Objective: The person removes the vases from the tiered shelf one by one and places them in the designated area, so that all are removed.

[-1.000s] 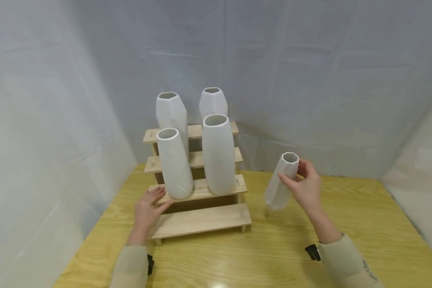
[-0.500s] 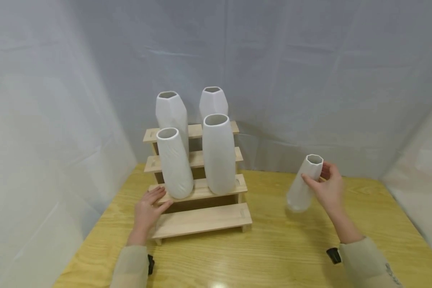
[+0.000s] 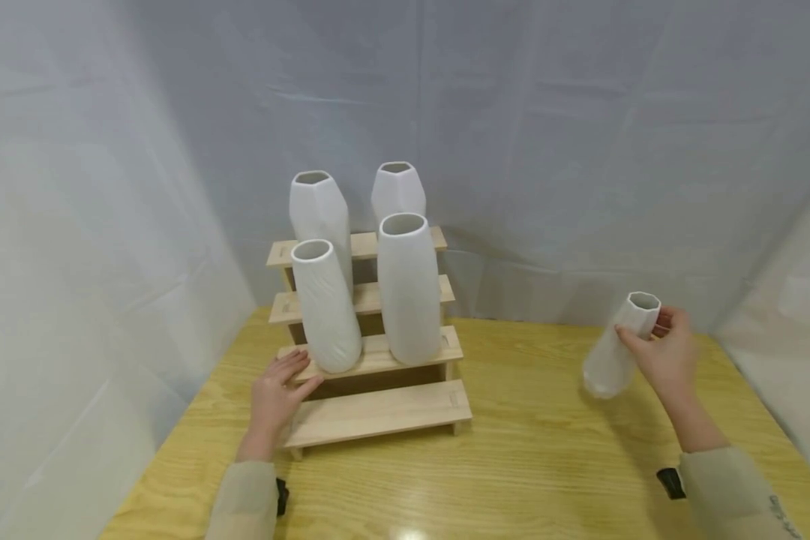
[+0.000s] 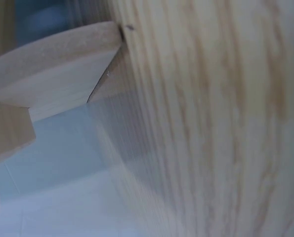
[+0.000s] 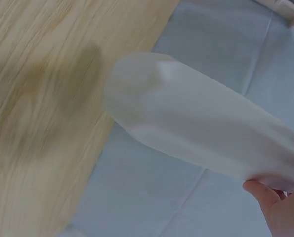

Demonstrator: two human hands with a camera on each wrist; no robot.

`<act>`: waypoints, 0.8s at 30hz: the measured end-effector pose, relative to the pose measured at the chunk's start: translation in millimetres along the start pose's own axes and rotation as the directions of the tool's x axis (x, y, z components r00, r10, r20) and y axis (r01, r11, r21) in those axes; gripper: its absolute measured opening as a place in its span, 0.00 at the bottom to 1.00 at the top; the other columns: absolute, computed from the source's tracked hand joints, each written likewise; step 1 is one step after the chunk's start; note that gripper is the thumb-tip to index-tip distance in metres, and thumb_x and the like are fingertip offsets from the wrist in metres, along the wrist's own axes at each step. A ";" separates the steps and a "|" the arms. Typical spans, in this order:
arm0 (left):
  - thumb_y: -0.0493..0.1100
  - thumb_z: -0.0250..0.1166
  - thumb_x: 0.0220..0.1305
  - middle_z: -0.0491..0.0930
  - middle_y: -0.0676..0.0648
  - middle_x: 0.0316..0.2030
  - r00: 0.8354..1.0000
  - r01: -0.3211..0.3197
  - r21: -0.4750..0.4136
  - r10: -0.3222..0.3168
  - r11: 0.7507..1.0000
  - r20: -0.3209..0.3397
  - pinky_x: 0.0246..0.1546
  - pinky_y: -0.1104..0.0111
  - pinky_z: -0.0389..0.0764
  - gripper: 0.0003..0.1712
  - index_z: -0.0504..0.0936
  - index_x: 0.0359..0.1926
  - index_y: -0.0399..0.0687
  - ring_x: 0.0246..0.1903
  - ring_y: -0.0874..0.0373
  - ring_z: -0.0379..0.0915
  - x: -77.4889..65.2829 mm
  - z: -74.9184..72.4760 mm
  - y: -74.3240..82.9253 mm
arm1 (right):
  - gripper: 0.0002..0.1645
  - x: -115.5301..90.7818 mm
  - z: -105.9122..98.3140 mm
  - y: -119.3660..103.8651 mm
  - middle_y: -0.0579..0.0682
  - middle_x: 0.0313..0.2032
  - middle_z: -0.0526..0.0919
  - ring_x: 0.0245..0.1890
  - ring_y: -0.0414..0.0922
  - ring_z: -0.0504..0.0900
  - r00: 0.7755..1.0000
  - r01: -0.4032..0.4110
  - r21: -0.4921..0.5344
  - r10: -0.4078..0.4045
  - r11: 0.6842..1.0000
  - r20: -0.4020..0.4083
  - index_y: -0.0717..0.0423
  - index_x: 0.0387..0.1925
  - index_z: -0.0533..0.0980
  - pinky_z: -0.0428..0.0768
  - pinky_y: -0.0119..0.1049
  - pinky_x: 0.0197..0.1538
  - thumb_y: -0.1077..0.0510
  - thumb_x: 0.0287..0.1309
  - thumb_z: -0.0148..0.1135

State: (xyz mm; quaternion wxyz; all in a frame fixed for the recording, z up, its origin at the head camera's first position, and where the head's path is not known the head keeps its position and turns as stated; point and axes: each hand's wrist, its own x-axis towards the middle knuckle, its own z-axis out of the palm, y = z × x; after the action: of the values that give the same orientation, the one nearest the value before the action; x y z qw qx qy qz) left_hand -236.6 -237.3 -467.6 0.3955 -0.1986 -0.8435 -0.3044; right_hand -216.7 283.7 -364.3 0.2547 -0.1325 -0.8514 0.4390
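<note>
At the right, my right hand point(image 3: 668, 356) holds a white vase point(image 3: 617, 352) near its rim, thumb on one side and fingers on the other. The vase has a scalloped mouth and leans, base to the left. In the right wrist view, its base stands apart from its shadow on the table. My left hand point(image 3: 277, 394) rests on the left end of a tiered wooden display stand point(image 3: 378, 411), on the second step from the bottom. That step bears a leaf-textured vase point(image 3: 327, 311) and a smooth tall vase point(image 3: 408, 292).
Behind them stand a faceted vase point(image 3: 319, 206) at left and another faceted vase point(image 3: 398, 191) at right, their bases hidden. The stand is on a wood-grain table point(image 3: 513, 442). Pale sheeting point(image 3: 547, 150) hangs behind and along both sides.
My right hand has carried the scalloped vase to the right, away from the stand. The left hand and the other vases stay where they were.
</note>
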 end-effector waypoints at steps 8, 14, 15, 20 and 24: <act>0.40 0.75 0.29 0.79 0.38 0.39 1.000 0.001 0.009 -0.001 1.000 0.001 0.50 0.47 0.66 0.25 0.82 0.34 0.30 0.41 0.44 0.75 0.9 -1.8 2.2 | 0.36 16.0 -13.0 19.7 0.62 0.47 0.68 0.41 0.50 0.68 0.998 -0.048 -0.050 0.046 0.998 -0.043 0.70 0.54 0.59 0.66 0.22 0.31 0.57 0.47 0.61; 0.38 0.75 0.29 0.79 0.38 0.39 1.000 0.025 0.010 -0.026 1.000 0.006 0.51 0.47 0.66 0.25 0.82 0.34 0.30 0.42 0.45 0.75 1.5 -2.8 3.5 | 0.36 28.7 -21.4 32.8 0.64 0.48 0.67 0.37 0.49 0.68 0.993 -0.110 -0.079 0.106 0.991 -0.054 0.70 0.55 0.57 0.64 0.19 0.27 0.56 0.48 0.60; 0.38 0.75 0.29 0.79 0.38 0.39 1.000 0.027 0.008 -0.028 1.000 0.008 0.51 0.47 0.65 0.25 0.81 0.34 0.30 0.42 0.44 0.75 1.6 -2.8 3.6 | 0.36 31.0 -22.4 34.8 0.64 0.48 0.67 0.37 0.49 0.69 0.991 -0.120 -0.083 0.115 0.989 -0.064 0.70 0.54 0.57 0.65 0.19 0.27 0.56 0.48 0.60; 0.37 0.76 0.28 0.79 0.38 0.39 1.000 0.014 0.011 -0.015 1.000 0.006 0.51 0.47 0.66 0.25 0.81 0.34 0.30 0.41 0.44 0.75 1.8 -2.2 3.7 | 0.37 41.5 -26.7 45.7 0.64 0.49 0.68 0.39 0.52 0.70 0.985 -0.154 -0.113 0.143 0.981 -0.101 0.69 0.54 0.57 0.65 0.21 0.27 0.56 0.47 0.60; 0.36 0.76 0.27 0.79 0.38 0.38 1.000 0.012 0.013 -0.012 1.000 -0.001 0.50 0.47 0.66 0.25 0.82 0.33 0.30 0.41 0.44 0.75 1.6 -1.3 3.5 | 0.39 47.4 -29.6 52.6 0.64 0.53 0.65 0.46 0.55 0.69 0.978 -0.195 -0.101 0.187 0.976 -0.090 0.69 0.57 0.54 0.74 0.34 0.37 0.53 0.49 0.58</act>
State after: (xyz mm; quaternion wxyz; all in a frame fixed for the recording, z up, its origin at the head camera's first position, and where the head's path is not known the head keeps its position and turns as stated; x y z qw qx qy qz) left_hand -234.8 -235.4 -464.4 0.3951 -0.1907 -0.8466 -0.3015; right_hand -239.8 355.6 -377.8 0.2374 -0.2448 -0.8465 0.4087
